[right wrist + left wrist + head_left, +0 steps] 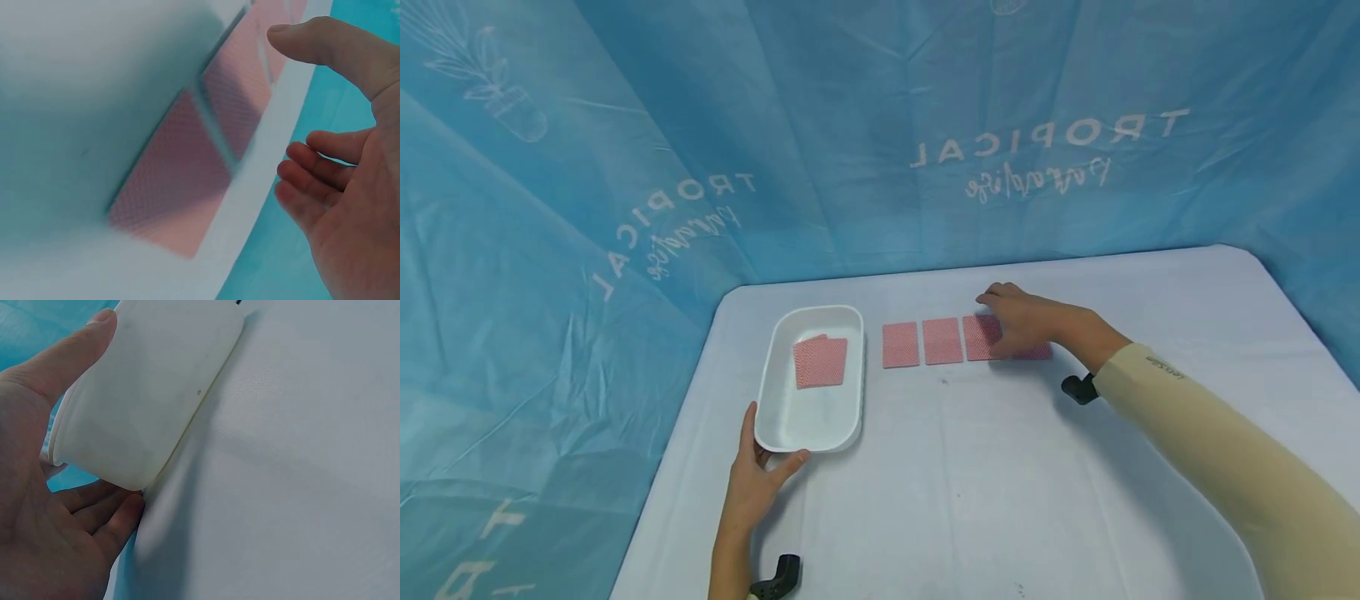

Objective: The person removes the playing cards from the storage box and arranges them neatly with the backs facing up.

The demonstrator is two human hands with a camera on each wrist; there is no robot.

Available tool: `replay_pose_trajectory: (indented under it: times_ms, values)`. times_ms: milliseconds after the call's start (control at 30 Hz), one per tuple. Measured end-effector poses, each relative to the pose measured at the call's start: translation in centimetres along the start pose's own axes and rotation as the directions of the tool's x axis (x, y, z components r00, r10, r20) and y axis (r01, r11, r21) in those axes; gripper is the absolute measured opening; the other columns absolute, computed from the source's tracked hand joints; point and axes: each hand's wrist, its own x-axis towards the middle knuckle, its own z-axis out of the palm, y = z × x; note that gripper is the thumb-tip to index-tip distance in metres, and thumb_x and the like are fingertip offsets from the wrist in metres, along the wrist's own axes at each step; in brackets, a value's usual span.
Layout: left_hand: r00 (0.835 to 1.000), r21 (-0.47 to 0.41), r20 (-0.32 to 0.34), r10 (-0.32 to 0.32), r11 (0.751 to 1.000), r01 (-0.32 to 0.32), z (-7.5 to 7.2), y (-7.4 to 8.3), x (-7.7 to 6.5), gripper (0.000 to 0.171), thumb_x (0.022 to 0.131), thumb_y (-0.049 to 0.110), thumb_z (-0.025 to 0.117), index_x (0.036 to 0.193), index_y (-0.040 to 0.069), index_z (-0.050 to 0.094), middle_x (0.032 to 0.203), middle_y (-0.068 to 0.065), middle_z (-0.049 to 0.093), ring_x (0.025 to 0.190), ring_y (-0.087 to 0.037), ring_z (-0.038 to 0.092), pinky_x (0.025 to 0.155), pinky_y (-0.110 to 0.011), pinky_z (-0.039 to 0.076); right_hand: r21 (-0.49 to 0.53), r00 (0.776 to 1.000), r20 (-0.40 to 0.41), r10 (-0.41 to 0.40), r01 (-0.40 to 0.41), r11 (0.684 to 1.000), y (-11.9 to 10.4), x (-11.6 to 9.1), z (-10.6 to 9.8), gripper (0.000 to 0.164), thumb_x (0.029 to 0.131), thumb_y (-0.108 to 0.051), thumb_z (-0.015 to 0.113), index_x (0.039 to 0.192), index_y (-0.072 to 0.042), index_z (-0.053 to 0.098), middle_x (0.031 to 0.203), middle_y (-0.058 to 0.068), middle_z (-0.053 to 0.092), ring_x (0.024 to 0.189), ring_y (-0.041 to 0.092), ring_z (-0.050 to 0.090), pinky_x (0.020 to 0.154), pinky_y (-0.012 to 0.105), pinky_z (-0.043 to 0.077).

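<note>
My left hand (754,490) grips the near left corner of a white rectangular plastic tray (808,429). In the left wrist view, its thumb (78,353) lies along the tray's side and the other fingers curl by its bottom edge. Two overlapping playing cards (826,363) lie in the tray, red patterned backs up. Right of the tray, several similar playing cards (900,345) form a row on the table. My right hand (1022,323) hovers over the row's right part, partly covering it. The right wrist view shows its fingers (306,181) loosely bent, away from the cards, holding nothing.
A white cloth covers the table (970,483). Blue curtains (850,167) with white print hang close behind its far edge and along the left side. A black wrist device (1081,389) is on the right forearm, another (777,577) on the left.
</note>
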Motion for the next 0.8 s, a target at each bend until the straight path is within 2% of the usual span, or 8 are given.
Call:
replay_pose_trajectory:
  times_ms: [133,333,567,800]
  values:
    - [1.0,-0.005,0.0,0.009,1.0,-0.009,0.1,0.1,0.0,0.114,0.074,0.039,0.084,0.155,0.029,0.005,0.152,-0.01,0.029,0.136,-0.029,0.036,0.106,-0.042,0.038,0.014,0.999,0.004,-0.043,0.043,0.999,-1.8,0.9,-0.5,0.092,0.074,-0.033,0.079,0.146,0.0,0.033,0.145,0.016,0.032,0.133,0.032,0.027,0.105,0.053,0.038]
    - [1.0,-0.008,-0.007,0.001,1.0,-0.001,0.1,0.0,0.0,0.113,0.075,0.036,0.084,0.155,0.03,0.005,0.152,-0.01,0.029,0.136,-0.029,0.035,0.106,-0.042,0.037,-0.033,0.993,0.002,-0.117,0.117,0.993,-4.2,2.6,-1.0,0.086,0.075,-0.031,0.077,0.144,0.001,0.037,0.143,0.013,0.036,0.133,0.028,0.029,0.106,0.045,0.038]
    - [1.0,-0.007,-0.009,0.012,1.0,-0.013,0.0,-0.3,0.0,0.113,0.074,0.039,0.083,0.155,0.031,0.005,0.152,-0.009,0.029,0.136,-0.027,0.035,0.107,-0.04,0.036,-0.026,0.984,0.005,-0.18,0.18,0.983,-7.2,3.9,-1.6,0.084,0.077,-0.028,0.076,0.145,0.0,0.035,0.144,0.012,0.035,0.134,0.026,0.028,0.107,0.04,0.037]
    - [1.0,-0.031,-0.002,0.021,0.999,-0.021,0.2,-0.3,0.0,0.112,0.074,0.038,0.084,0.155,0.028,0.006,0.151,-0.008,0.03,0.136,-0.027,0.035,0.107,-0.041,0.036,-0.062,0.971,-0.028,-0.239,0.237,0.97,-10.3,5.1,-1.8,0.081,0.078,-0.032,0.072,0.144,0.0,0.037,0.14,0.009,0.04,0.129,0.022,0.034,0.104,0.035,0.04]
